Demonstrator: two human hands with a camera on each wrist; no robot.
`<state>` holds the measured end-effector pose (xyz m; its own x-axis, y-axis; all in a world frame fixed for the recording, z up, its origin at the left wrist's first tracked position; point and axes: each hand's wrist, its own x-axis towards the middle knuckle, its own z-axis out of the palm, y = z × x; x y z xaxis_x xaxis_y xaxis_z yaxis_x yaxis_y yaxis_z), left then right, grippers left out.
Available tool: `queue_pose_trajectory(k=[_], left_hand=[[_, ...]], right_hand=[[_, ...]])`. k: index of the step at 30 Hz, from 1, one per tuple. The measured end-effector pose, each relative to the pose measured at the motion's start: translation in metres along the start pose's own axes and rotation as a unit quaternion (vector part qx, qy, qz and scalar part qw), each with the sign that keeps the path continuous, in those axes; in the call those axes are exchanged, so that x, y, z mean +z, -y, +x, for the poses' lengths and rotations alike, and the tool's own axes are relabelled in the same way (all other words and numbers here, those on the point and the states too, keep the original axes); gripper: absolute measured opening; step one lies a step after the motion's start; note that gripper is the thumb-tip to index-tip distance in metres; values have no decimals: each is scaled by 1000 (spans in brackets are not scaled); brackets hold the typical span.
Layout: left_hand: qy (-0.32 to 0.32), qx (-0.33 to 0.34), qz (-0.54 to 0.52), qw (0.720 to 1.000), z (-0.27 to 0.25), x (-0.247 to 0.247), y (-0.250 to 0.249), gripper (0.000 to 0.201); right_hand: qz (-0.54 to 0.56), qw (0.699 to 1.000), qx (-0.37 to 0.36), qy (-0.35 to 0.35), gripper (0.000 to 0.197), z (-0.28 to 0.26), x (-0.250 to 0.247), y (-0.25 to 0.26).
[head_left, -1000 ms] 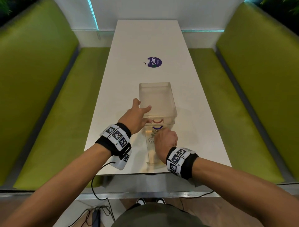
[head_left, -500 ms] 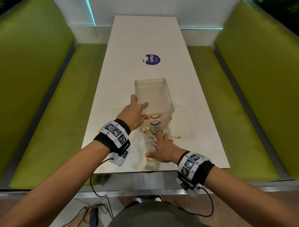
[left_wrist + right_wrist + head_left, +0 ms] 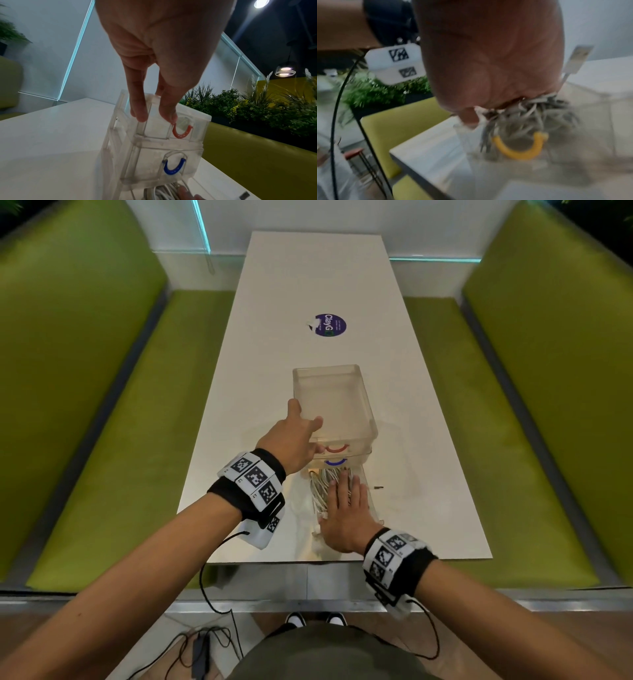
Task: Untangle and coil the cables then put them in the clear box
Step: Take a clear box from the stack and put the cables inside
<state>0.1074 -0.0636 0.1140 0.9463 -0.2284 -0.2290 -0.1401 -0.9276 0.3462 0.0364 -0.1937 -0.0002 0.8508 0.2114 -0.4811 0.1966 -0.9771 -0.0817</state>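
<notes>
**Drawer open, flat palm on the cables**

The bundle of white cables (image 3: 323, 491) lies in the pulled-out bottom drawer (image 3: 375, 510) of the clear box (image 3: 334, 402), directly under the right hand (image 3: 346, 522). So the thing to be lifted sits below that grip, not beside it, and the right hand is plainly the nearer of the two. The strands run mostly along the drawer, from the person toward the box, and one plug end (image 3: 378, 488) sticks out over the drawer's right wall onto the white surface (image 3: 428, 474).

The right hand lies flat with straight fingers pressing on the cables; it grips nothing. The left hand (image 3: 294, 440) rests against the near left corner of the box with fingers extended along its wall, steadying it, not curled round anything.

The cables look thin, pale and loosely heaped, loops crossing each other, with no tidy coil visible. I'd judge that untangling has not begun. The wrist view of them is blurred.
</notes>
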Motion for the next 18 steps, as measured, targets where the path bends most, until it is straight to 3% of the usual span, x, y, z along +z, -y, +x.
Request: queue_pose_trajectory(k=[3, 6, 9, 11, 15, 18], left_hand=[[1, -5, 0, 1000, 1, -3, 1, 52], [3, -8, -4, 1000, 1, -3, 4, 52], [1, -4, 1, 1000, 1, -2, 3, 51], [1, -4, 6, 1000, 1, -2, 4, 51], [1, -1, 15, 1000, 1, -2, 3, 52], [3, 0, 20, 1000, 2, -2, 2, 52]], right_hand=[[54, 995, -48, 64, 83, -1, -23, -15], [93, 992, -31, -74, 71, -15, -31, -27], [12, 994, 34, -99, 82, -33, -21, -25], [52, 993, 49, -95, 71, -38, -18, -23], [117, 986, 30, -115, 25, -38, -22, -24], [179, 977, 12, -114, 25, -34, -31, -25]])
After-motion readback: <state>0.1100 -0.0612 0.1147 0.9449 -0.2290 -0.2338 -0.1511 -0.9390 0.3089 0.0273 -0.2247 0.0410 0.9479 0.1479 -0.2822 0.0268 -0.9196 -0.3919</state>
